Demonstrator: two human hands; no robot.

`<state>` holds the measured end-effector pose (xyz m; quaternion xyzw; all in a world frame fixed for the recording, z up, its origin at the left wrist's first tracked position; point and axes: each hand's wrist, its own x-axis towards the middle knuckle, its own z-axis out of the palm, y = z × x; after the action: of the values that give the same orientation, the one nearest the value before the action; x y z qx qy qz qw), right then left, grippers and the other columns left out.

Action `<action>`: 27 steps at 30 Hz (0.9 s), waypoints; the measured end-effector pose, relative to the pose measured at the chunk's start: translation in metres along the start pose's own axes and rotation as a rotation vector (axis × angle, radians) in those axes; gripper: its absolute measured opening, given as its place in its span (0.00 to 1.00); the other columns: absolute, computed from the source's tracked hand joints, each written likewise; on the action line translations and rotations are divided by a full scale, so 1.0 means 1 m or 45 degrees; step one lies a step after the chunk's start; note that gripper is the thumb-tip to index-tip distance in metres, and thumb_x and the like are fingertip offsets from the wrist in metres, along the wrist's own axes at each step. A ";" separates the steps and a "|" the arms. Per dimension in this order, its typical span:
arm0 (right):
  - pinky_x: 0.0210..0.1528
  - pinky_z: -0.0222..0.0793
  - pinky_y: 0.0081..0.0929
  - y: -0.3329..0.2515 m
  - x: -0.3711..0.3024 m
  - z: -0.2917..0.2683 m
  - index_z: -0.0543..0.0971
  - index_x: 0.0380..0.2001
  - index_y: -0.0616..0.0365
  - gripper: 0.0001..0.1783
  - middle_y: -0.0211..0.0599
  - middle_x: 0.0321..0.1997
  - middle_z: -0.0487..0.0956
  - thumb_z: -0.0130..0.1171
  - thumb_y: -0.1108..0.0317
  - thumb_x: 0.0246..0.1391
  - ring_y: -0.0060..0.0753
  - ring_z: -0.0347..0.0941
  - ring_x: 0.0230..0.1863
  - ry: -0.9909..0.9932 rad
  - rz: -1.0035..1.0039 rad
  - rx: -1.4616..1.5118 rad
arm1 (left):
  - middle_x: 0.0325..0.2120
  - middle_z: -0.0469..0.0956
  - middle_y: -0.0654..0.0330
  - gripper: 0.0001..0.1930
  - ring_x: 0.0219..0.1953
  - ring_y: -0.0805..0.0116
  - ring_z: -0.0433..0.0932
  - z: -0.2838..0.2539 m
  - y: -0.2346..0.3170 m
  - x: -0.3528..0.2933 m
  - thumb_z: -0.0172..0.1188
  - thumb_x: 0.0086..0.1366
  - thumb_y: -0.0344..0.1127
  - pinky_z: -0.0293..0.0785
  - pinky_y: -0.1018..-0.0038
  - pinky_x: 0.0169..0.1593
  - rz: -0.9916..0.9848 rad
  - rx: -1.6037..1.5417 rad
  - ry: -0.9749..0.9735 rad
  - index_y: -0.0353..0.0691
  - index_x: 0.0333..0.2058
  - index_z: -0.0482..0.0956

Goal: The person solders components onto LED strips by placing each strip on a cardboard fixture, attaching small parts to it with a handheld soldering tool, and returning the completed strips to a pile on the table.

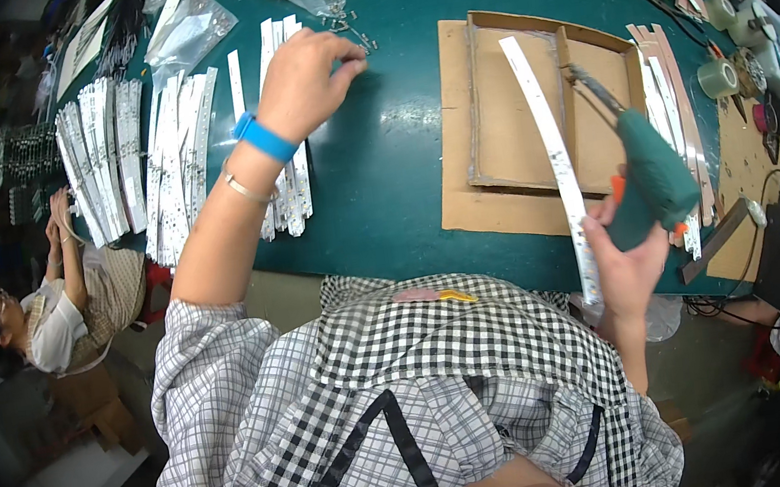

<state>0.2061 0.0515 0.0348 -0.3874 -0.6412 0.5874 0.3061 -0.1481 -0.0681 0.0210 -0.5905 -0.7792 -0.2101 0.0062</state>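
Glue gun (657, 164) and white strip (550, 139) share the right hand (634, 265), out at two o'clock if the checked apron (404, 350) is the dial's centre and twelve lies straight ahead. From where I stand, fingers wrap the gun's handle by its orange trigger (618, 186), while the thumb pins the strip toward its near end. The strip runs toward twelve, its far part over the cardboard tray (504, 135) at one o'clock; the nozzle (592, 88) points toward eleven, above that tray. Doing this well, I'd say, means a light pinch so the long strip doesn't bend, the likely hot nozzle well off its face, and no squeeze on the trigger by accident. The left hand (313, 71), just short of twelve, has its fingers curled and thumb near the forefinger, beside small metal pieces (366, 40) on the counter (392, 184); whether it grips one, I cannot tell. Taking them singly by the fingertips seems tidiest. More strips (187, 157) lie in bunches between ten and eleven, near the left forearm (221, 231), so that arm does best to pass well above them.
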 end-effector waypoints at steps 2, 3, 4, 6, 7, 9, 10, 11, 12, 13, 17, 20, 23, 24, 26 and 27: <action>0.40 0.68 0.17 0.011 -0.001 0.011 0.69 0.52 0.70 0.27 0.29 0.33 0.72 0.60 0.88 0.46 0.18 0.70 0.33 0.055 -0.017 -0.013 | 0.31 0.82 0.60 0.06 0.35 0.59 0.76 0.015 -0.009 0.018 0.65 0.54 0.31 0.73 0.68 0.41 -0.045 0.115 0.017 0.42 0.32 0.84; 0.39 0.68 0.16 0.019 -0.002 0.015 0.69 0.52 0.70 0.27 0.29 0.33 0.72 0.60 0.87 0.47 0.18 0.70 0.33 0.105 -0.045 -0.075 | 0.31 0.82 0.60 0.06 0.35 0.59 0.76 0.024 -0.015 0.026 0.65 0.54 0.31 0.73 0.68 0.41 -0.030 0.105 0.013 0.42 0.32 0.84; 0.37 0.68 0.17 0.024 -0.002 0.018 0.72 0.48 0.68 0.22 0.30 0.33 0.73 0.61 0.86 0.47 0.18 0.70 0.32 0.104 -0.104 -0.092 | 0.31 0.81 0.60 0.06 0.35 0.59 0.76 0.031 -0.020 0.031 0.65 0.54 0.31 0.73 0.67 0.42 -0.035 0.086 0.002 0.42 0.32 0.84; 0.36 0.69 0.20 0.027 -0.004 0.017 0.75 0.40 0.67 0.16 0.34 0.34 0.76 0.65 0.84 0.46 0.21 0.72 0.33 0.103 -0.190 -0.278 | 0.30 0.81 0.59 0.06 0.36 0.60 0.77 0.039 -0.026 0.038 0.66 0.53 0.32 0.74 0.68 0.43 -0.057 0.106 -0.054 0.43 0.32 0.84; 0.36 0.69 0.21 0.025 -0.004 0.017 0.75 0.39 0.67 0.15 0.35 0.35 0.78 0.66 0.83 0.46 0.22 0.73 0.33 0.112 -0.201 -0.365 | 0.30 0.81 0.59 0.06 0.36 0.60 0.77 0.040 -0.027 0.041 0.66 0.53 0.32 0.74 0.68 0.43 -0.040 0.094 -0.065 0.43 0.32 0.84; 0.36 0.70 0.21 0.033 -0.002 0.009 0.75 0.39 0.67 0.16 0.36 0.36 0.78 0.67 0.81 0.46 0.23 0.74 0.34 0.108 -0.255 -0.352 | 0.30 0.81 0.59 0.06 0.35 0.59 0.78 0.041 -0.030 0.045 0.66 0.53 0.33 0.74 0.67 0.43 -0.048 0.118 -0.115 0.43 0.32 0.84; 0.36 0.71 0.22 0.036 -0.001 0.005 0.75 0.39 0.67 0.16 0.37 0.37 0.79 0.68 0.79 0.46 0.24 0.74 0.34 0.082 -0.323 -0.333 | 0.29 0.80 0.58 0.06 0.33 0.57 0.78 0.041 -0.030 0.045 0.67 0.53 0.33 0.74 0.65 0.41 0.027 0.145 -0.060 0.43 0.30 0.84; 0.36 0.71 0.22 0.032 0.000 0.004 0.75 0.39 0.67 0.16 0.37 0.37 0.79 0.68 0.79 0.46 0.24 0.74 0.34 0.100 -0.310 -0.346 | 0.27 0.79 0.58 0.04 0.33 0.57 0.77 0.042 -0.030 0.044 0.65 0.54 0.32 0.73 0.64 0.39 0.069 0.183 -0.048 0.41 0.29 0.82; 0.37 0.68 0.20 0.027 0.002 0.003 0.74 0.43 0.67 0.19 0.33 0.35 0.76 0.66 0.81 0.48 0.22 0.71 0.33 0.057 -0.429 -0.276 | 0.28 0.79 0.60 0.04 0.37 0.58 0.77 0.042 -0.028 0.045 0.63 0.56 0.34 0.68 0.63 0.41 0.017 0.234 -0.112 0.43 0.29 0.81; 0.38 0.66 0.19 0.024 0.003 0.001 0.72 0.48 0.67 0.21 0.29 0.33 0.74 0.64 0.83 0.49 0.19 0.68 0.33 0.012 -0.549 -0.205 | 0.30 0.80 0.62 0.04 0.41 0.59 0.76 0.044 -0.024 0.045 0.62 0.57 0.35 0.63 0.62 0.44 -0.036 0.287 -0.175 0.44 0.30 0.81; 0.34 0.69 0.22 0.023 0.004 -0.017 0.67 0.52 0.68 0.27 0.34 0.32 0.73 0.62 0.86 0.48 0.23 0.69 0.31 -0.097 -0.605 -0.222 | 0.28 0.80 0.59 0.04 0.38 0.57 0.76 0.042 0.000 0.039 0.61 0.58 0.33 0.66 0.61 0.41 0.061 0.320 -0.063 0.41 0.29 0.79; 0.32 0.70 0.21 0.015 0.007 -0.012 0.70 0.48 0.66 0.22 0.33 0.31 0.75 0.64 0.83 0.48 0.23 0.71 0.30 -0.020 -0.431 -0.014 | 0.24 0.79 0.54 0.03 0.32 0.59 0.79 0.027 0.047 0.039 0.59 0.59 0.27 0.74 0.69 0.39 -0.126 -0.382 -0.068 0.35 0.32 0.78; 0.37 0.71 0.20 0.006 0.014 -0.005 0.75 0.42 0.65 0.16 0.31 0.32 0.78 0.64 0.81 0.49 0.21 0.74 0.33 -0.005 -0.283 0.172 | 0.29 0.80 0.62 0.03 0.35 0.75 0.79 0.022 0.098 0.023 0.60 0.62 0.26 0.75 0.78 0.43 -0.279 -1.301 -0.285 0.34 0.34 0.77; 0.33 0.72 0.20 0.004 0.016 0.000 0.70 0.50 0.66 0.24 0.36 0.35 0.77 0.63 0.82 0.49 0.22 0.73 0.31 -0.039 -0.241 0.210 | 0.31 0.78 0.63 0.04 0.35 0.75 0.78 0.019 0.113 0.018 0.60 0.64 0.27 0.74 0.78 0.43 -0.335 -1.503 -0.385 0.34 0.36 0.75; 0.30 0.74 0.18 0.007 0.020 0.005 0.66 0.57 0.68 0.30 0.43 0.40 0.78 0.62 0.81 0.50 0.24 0.75 0.33 -0.113 -0.166 0.281 | 0.32 0.78 0.62 0.05 0.35 0.73 0.78 0.021 0.137 0.012 0.59 0.65 0.29 0.73 0.78 0.42 -0.472 -1.869 -0.515 0.36 0.37 0.73; 0.30 0.74 0.18 0.006 0.021 0.009 0.66 0.57 0.68 0.30 0.43 0.40 0.78 0.62 0.81 0.50 0.24 0.75 0.33 -0.101 -0.162 0.278 | 0.32 0.78 0.62 0.05 0.35 0.73 0.78 0.024 0.143 0.010 0.59 0.65 0.29 0.73 0.78 0.42 -0.468 -1.873 -0.528 0.36 0.37 0.73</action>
<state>0.1883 0.0653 0.0262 -0.2868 -0.6085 0.6479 0.3574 -0.0134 -0.0206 0.0478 -0.3316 -0.5106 -0.5552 -0.5667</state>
